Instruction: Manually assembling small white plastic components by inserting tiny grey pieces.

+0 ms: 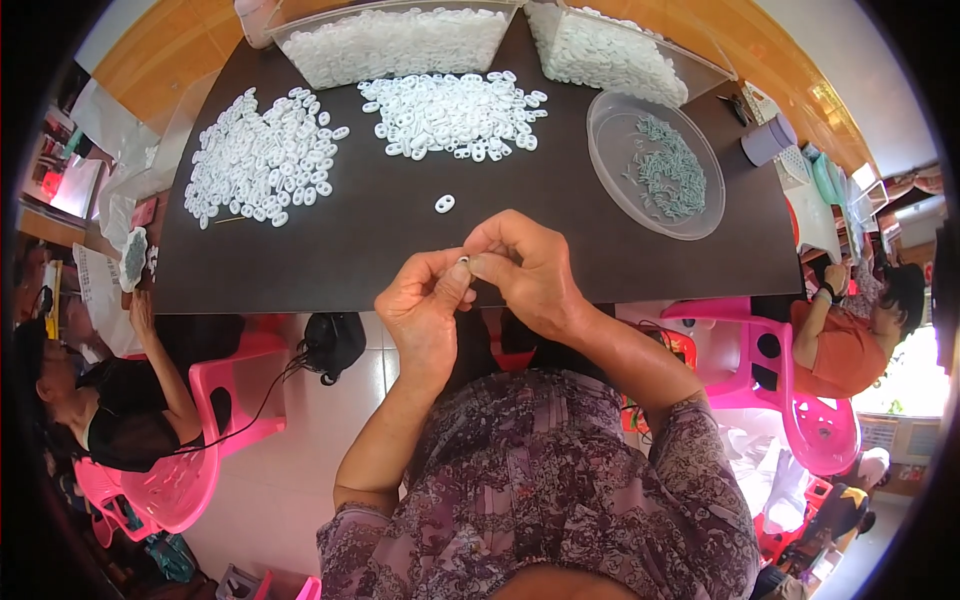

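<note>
My left hand (pixel 425 305) and my right hand (pixel 525 265) meet over the near edge of a dark table (pixel 380 230), fingertips pinched together on one small white plastic piece (pixel 464 261). A single white oval piece (pixel 445 203) lies on the table just beyond my hands. Farther back lie two heaps of the same white pieces, one at the left (pixel 262 155) and one in the middle (pixel 455 112). A round clear dish (pixel 655 165) with small grey-green pins stands at the right.
Two clear tubs of white pieces (pixel 395 42) (pixel 610 50) stand at the table's far edge. A person on a pink chair (pixel 170 470) sits at the left, another person (pixel 850 335) at the right. A black bag (pixel 333 343) hangs below the table edge.
</note>
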